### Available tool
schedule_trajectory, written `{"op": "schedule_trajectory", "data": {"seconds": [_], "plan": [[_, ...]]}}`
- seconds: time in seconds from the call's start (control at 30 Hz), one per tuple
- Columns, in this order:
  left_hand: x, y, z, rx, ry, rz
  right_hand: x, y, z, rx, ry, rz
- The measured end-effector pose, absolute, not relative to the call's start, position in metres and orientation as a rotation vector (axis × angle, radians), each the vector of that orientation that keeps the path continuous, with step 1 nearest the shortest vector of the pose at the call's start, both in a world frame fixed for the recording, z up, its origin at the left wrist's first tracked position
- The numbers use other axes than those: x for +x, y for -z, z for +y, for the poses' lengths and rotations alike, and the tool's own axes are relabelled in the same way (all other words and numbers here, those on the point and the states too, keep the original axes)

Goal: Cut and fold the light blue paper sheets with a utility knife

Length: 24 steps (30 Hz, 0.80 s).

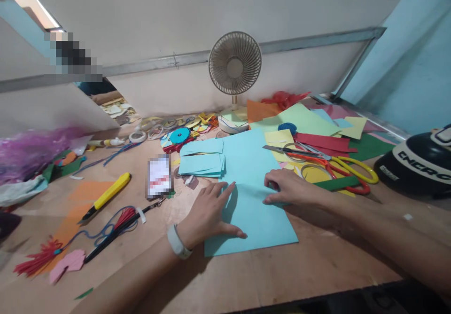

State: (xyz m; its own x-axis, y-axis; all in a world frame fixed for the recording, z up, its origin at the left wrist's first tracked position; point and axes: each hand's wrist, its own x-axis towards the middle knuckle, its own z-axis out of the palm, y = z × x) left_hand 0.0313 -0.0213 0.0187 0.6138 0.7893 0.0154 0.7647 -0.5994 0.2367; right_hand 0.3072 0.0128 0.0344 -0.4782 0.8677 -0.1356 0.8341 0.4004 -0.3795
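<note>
A light blue sheet of paper (253, 229) lies flat on the wooden table in front of me. My left hand (211, 213), wearing a pale wristband, rests over its left side, open with thumb and fingers spread. At the sheet's right edge is my right hand (287, 187), its fingers loosely curled. Its thumb and index finger stay apart, with blue paper visible between them. Smaller cut pieces of the same blue paper (201, 161) are stacked at the sheet's upper left. Right of the sheet, scissors with orange-red handles (333, 167) and a pair with yellow handles (366, 173) lie on coloured scraps.
A small fan (235, 65) stands behind the sheet. To the left lie a yellow utility knife (111, 192), a blurred-out phone-like rectangle (159, 176), a red tassel (42, 257) and a black strap (112, 234). A dark container (416, 163) occupies the right side.
</note>
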Motion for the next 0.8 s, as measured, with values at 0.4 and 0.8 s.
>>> {"op": "schedule_trajectory", "data": {"seconds": [0.4,0.8], "plan": [[0.026,-0.038,0.011,2.292,-0.4,1.15,0.323,-0.056,0.039,-1.239,-0.677,-2.254],[-0.025,-0.044,0.029,2.342,-0.434,1.035,0.408,-0.019,0.085,-1.714,-0.296,-2.27]]}}
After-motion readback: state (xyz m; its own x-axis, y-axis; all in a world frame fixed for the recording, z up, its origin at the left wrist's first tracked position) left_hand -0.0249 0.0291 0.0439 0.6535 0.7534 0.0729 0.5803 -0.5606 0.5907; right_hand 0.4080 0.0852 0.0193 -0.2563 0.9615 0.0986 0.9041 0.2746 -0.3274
